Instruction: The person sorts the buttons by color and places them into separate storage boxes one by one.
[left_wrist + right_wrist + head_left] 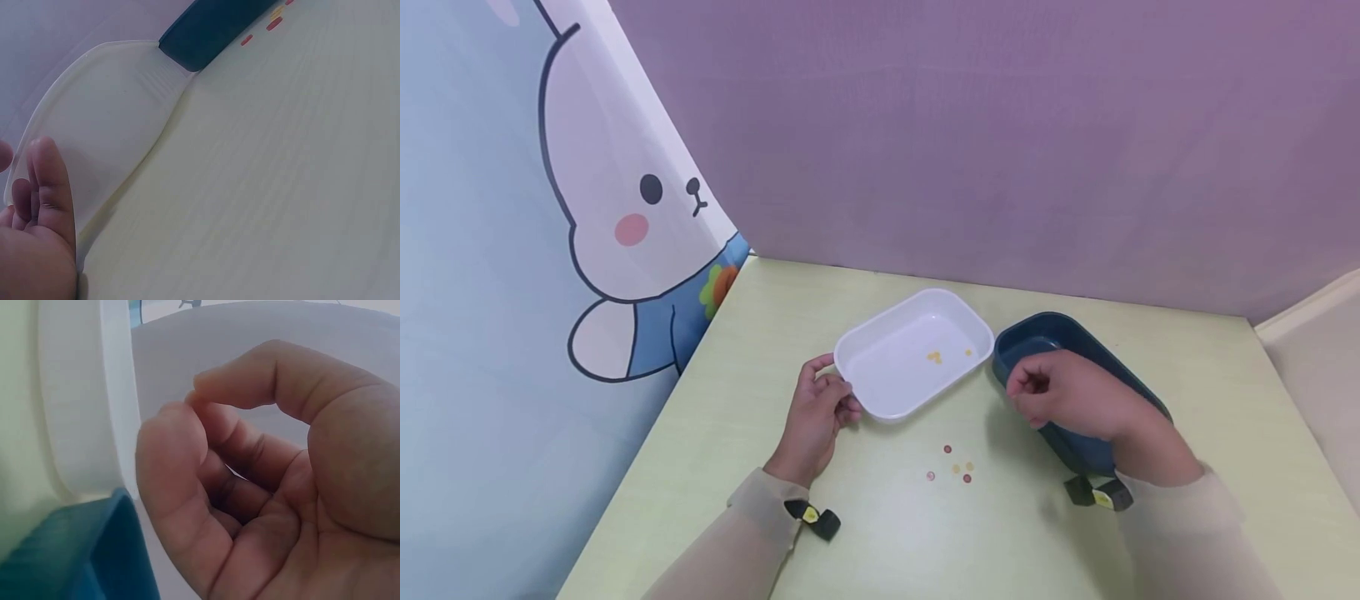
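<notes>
A white tray (880, 400) stands on the table, its lower left corner against the left hand (816, 412). That hand holds the tray's edge, thumb and fingers at the rim; in the left wrist view, fingers (50, 181) lie along the tray's outer wall. Small yellow discs (935, 357) lie inside it. To its right, touching its corner, is a dark blue tray (1105, 354). The right hand (1071, 396) is raised over this tray, fingers curled and thumb tip meeting fingertips. No object shows between them in the right wrist view.
On the table (865, 533) in front of the trays lie several small discs, some red (967, 478), some yellow (969, 467). A purple wall (970, 150) rises behind the table. A cartoon-printed panel (475, 333) stands along the left side.
</notes>
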Demonstrator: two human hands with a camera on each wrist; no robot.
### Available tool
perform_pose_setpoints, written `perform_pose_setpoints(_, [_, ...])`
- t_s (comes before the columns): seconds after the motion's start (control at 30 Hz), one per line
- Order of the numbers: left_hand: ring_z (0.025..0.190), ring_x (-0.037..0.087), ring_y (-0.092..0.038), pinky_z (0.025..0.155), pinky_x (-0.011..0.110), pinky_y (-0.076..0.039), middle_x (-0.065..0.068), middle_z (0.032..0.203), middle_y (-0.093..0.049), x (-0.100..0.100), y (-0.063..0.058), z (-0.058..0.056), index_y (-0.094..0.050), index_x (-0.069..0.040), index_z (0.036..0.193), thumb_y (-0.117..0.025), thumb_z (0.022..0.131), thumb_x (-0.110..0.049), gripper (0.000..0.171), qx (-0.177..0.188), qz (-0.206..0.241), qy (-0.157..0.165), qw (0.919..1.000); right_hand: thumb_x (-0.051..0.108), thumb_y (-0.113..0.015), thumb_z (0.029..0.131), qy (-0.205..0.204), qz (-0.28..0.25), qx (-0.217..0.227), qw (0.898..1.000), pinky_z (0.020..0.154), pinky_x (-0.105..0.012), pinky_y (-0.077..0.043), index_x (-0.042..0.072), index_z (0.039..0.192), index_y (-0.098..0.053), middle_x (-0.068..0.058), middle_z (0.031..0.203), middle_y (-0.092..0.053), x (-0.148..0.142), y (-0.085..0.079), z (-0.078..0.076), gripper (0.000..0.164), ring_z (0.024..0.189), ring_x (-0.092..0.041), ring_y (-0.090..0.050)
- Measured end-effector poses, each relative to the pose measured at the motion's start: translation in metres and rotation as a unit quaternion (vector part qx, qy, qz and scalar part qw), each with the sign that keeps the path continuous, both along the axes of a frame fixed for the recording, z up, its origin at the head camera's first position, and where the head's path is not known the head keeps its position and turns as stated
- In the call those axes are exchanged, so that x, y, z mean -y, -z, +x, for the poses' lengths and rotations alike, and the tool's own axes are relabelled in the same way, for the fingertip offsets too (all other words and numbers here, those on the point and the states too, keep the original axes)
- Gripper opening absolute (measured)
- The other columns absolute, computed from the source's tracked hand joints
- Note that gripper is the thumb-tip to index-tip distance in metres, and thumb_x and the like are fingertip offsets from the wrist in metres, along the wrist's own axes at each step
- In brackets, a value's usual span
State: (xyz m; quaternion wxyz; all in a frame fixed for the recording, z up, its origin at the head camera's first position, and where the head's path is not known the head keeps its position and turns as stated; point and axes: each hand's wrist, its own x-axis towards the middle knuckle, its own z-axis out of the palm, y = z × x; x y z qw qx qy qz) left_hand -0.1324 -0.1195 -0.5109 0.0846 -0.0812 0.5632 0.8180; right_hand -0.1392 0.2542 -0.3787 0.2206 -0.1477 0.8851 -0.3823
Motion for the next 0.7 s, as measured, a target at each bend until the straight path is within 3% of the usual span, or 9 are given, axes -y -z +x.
perform_pose_setpoints(0.37, [0.083, 0.017, -0.067, 0.071, 0.024, -0.063, 0.016, 0.115, -0.06, 0.001, 0.002, -0.001, -0.035, -0.016, 0.162, -0.055, 0.111, -0.002, 0.056, 0.0, 0.001, 0.0, 1.0, 0.006, -0.075, 0.093, -0.023, 0.023, -0.045, 0.998, 0.067, -0.025, -0.053, 0.017, 0.1, -0.08, 0.007, 0.086, -0.073, 0.02, 0.023, 0.013, 0.014, 0.076, -0.012, -0.062])
perform_pose_setpoints(0.7, [0.083, 0.016, -0.067, 0.071, 0.023, -0.063, 0.017, 0.114, -0.06, 0.002, 0.001, 0.0, -0.035, -0.015, 0.161, -0.056, 0.111, -0.002, 0.056, -0.001, 0.001, -0.003, 1.0, 0.007, -0.079, 0.092, -0.038, 0.016, -0.01, 0.999, 0.071, -0.025, -0.054, 0.013, 0.1, -0.079, 0.006, 0.082, -0.068, 0.034, 0.044, 0.023, 0.011, 0.076, -0.013, -0.062])
